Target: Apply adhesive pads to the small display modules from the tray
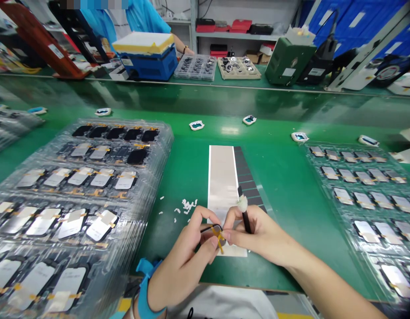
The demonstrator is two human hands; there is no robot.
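My left hand (186,254), wearing a blue wrist strap (145,285), grips a small display module (218,231) with a dark rim and an orange flex cable. My right hand (258,232) has its thumb and index finger pinched at the module's right edge. Across that same hand lies a black pen-like tool (246,220), wrapped in whitish material near its upper end. What the right fingertips pinch is too small to make out. Beneath both hands lies a beige sheet (221,173) with white borders, beside a sheet of black strips (249,177).
Stacked clear trays (166,141) of display modules stand at left; another clear tray (324,199) is at right. White scraps (189,204) lie left of the sheet. Small white-rimmed parts (196,126) line the belt. Behind are a blue box (148,64) and a person in blue (141,17).
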